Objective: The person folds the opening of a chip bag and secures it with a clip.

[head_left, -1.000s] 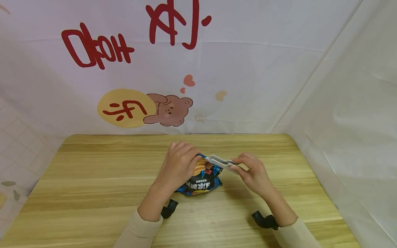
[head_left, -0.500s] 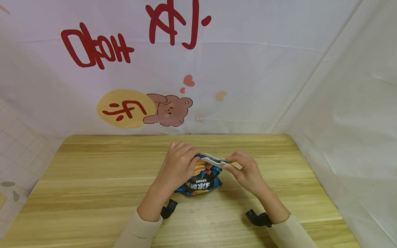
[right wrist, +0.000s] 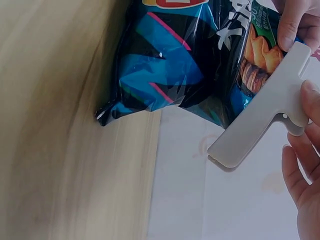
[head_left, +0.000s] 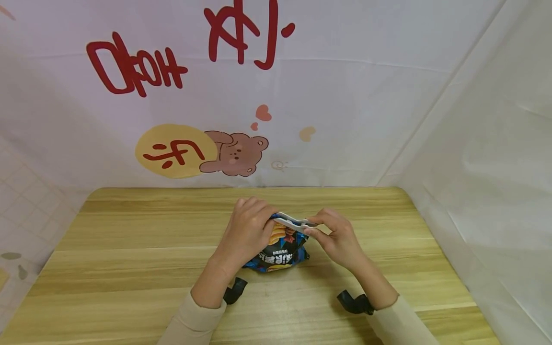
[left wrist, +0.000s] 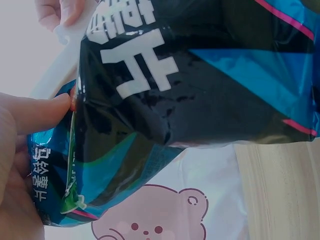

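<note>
A blue and black potato chip bag [head_left: 278,253] rests on the table with its top edge folded. My left hand [head_left: 250,224] grips the left part of that folded edge, the thumb pressed against it in the left wrist view. My right hand [head_left: 340,239] pinches the handle of a pale grey bag clip [right wrist: 260,107] between thumb and fingers. In the head view the clip's long jaws lie along the bag's top, one on each side, their left end right at my left fingertips. The bag's left side is hidden behind my left hand.
The wood-grain table [head_left: 142,249] spreads around the bag. A white printed cloth [head_left: 345,96] with a bear and red characters hangs behind it, and more white cloth stands on the right. Black wrist mounts [head_left: 354,303] sit under both wrists.
My right hand has moved left, sliding the bag clip along the folded top of the chip bag toward my left hand. The left hand and the bag have stayed in place.
</note>
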`<state>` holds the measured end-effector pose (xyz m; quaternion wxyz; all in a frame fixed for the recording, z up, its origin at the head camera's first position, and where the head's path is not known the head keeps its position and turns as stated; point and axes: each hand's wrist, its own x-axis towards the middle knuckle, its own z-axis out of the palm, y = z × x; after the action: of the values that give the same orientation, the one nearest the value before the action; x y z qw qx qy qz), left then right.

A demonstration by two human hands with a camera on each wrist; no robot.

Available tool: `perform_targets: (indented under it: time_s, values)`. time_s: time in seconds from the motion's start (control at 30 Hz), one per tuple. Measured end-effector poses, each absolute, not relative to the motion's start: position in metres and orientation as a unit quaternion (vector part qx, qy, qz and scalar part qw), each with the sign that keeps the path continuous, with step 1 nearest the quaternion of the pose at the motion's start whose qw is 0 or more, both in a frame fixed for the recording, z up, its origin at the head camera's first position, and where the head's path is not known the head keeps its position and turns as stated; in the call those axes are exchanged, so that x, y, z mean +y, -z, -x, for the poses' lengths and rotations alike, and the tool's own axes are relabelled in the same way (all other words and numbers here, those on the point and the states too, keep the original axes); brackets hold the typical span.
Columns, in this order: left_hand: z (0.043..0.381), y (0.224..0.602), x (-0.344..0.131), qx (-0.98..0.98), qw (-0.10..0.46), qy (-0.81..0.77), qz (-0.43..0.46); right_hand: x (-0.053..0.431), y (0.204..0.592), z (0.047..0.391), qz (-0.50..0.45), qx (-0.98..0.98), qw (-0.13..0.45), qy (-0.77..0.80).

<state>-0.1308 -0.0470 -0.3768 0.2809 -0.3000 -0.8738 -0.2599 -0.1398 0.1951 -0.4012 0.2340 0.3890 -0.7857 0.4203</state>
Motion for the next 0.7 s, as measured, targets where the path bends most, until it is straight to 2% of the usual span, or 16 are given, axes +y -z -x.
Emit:
perform_targets:
  time_s: [0.7]
  values:
    - [0.1302,0.3770,-0.0463,-0.878,0.279,0.246,0.302,0.1939,0.3998,0.1414,-0.400,-0.789,0.221,-0.411]
